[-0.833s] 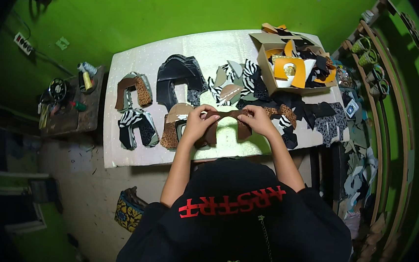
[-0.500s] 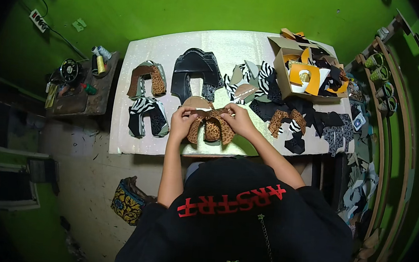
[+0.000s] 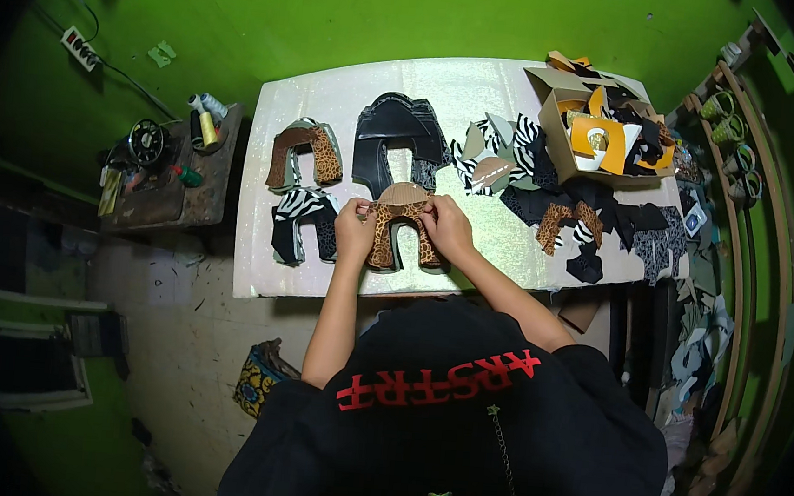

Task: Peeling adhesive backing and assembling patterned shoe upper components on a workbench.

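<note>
Near the front edge of the table [image 3: 508, 257], my left hand [image 3: 355, 229] and my right hand [image 3: 448, 226] pinch the two sides of a leopard-print, U-shaped shoe upper [image 3: 387, 236]. Its open end points toward me. At its rounded top sits a tan half-round piece [image 3: 403, 194]. Just beyond lies a stack of black U-shaped pieces [image 3: 398, 122]. Left of my left hand are a brown and leopard stack [image 3: 327, 160] and a zebra and black stack [image 3: 296, 205]. My fingertips partly hide the upper's side edges.
Zebra-print and grey cut pieces [image 3: 498, 153] lie right of the black stack. A cardboard box [image 3: 563, 154] full of scraps stands at the back right, with black and leopard scraps [image 3: 566, 229] before it. A sewing machine [image 3: 147, 143] and thread cones [image 3: 207, 128] are at left.
The top of the leopard upper was bent up with brown showing; now it lies flatter, leopard side up, beneath the tan piece. My hands still hold its sides. The whole view has shifted slightly.
</note>
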The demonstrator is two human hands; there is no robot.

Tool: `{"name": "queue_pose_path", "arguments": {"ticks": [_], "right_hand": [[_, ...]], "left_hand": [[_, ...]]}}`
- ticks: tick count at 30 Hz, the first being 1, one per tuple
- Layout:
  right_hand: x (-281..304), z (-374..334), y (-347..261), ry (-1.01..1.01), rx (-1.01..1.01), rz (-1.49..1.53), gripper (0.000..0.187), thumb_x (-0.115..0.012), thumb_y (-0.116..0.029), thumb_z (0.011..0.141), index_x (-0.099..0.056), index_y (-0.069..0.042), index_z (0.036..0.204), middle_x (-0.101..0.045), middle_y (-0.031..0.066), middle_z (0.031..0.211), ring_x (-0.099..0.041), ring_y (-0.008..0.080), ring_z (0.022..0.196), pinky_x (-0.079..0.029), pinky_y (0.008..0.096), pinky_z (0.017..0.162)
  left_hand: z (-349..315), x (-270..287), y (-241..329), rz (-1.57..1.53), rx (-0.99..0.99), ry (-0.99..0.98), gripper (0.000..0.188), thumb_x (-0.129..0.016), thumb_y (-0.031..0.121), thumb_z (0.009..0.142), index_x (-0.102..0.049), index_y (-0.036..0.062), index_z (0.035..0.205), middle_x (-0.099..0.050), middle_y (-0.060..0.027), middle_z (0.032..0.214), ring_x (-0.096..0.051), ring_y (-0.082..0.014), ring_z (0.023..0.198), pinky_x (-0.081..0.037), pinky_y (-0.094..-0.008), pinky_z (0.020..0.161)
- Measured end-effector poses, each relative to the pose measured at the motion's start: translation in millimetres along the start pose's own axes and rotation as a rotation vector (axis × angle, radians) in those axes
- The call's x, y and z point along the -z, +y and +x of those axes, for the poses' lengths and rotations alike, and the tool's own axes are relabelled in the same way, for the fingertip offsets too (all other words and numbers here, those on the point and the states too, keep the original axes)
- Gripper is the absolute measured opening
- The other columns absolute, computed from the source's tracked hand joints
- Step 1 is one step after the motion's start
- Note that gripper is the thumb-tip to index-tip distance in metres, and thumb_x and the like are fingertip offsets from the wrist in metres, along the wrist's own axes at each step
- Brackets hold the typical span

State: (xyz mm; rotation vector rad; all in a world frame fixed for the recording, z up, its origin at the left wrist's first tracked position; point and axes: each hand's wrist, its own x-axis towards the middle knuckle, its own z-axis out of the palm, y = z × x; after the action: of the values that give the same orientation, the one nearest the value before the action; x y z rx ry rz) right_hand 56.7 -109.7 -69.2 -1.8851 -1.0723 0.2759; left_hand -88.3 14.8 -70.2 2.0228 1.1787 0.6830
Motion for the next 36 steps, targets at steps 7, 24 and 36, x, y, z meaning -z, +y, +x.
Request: {"name": "queue_pose_path", "arguments": {"ticks": [7,24,36], "right_hand": [[15.4,7.3,15.6,0.061,-0.061,-0.266,0.019,-0.058,-0.009,0.075,-0.054,0.0,0.092,-0.048,0.0159,0.096,-0.048,0.0297,0.092,-0.041,0.0395,0.081],[64.4,66.6,77.4,0.042,-0.082,-0.464,0.023,-0.052,0.003,0.073,-0.057,-0.006,0.094,-0.051,0.0121,0.096,-0.054,0.0327,0.088,-0.045,0.0399,0.074],[68.0,18.0,3.0,0.182,0.188,-0.208,0.015,-0.058,0.005,0.066,-0.058,-0.005,0.077,-0.055,0.0081,0.087,-0.051,0.0267,0.084,-0.042,0.036,0.076]], "left_hand": [[-9.8,3.8,41.5,0.213,-0.218,0.092,0.017,-0.061,0.011,0.074,-0.059,0.0037,0.09,-0.053,-0.0154,0.09,-0.052,-0.0312,0.088,-0.042,-0.038,0.077],[-12.4,-15.0,36.7,0.059,-0.419,-0.34,0.02,-0.062,0.012,0.074,-0.06,0.004,0.092,-0.055,-0.0131,0.093,-0.049,-0.0308,0.092,-0.04,-0.0371,0.083],[-8.4,-15.5,65.0,-0.206,-0.382,-0.382,0.033,-0.067,0.014,0.072,-0.057,0.0021,0.1,-0.056,-0.0101,0.095,-0.055,-0.0236,0.09,-0.043,-0.0321,0.079]]}}
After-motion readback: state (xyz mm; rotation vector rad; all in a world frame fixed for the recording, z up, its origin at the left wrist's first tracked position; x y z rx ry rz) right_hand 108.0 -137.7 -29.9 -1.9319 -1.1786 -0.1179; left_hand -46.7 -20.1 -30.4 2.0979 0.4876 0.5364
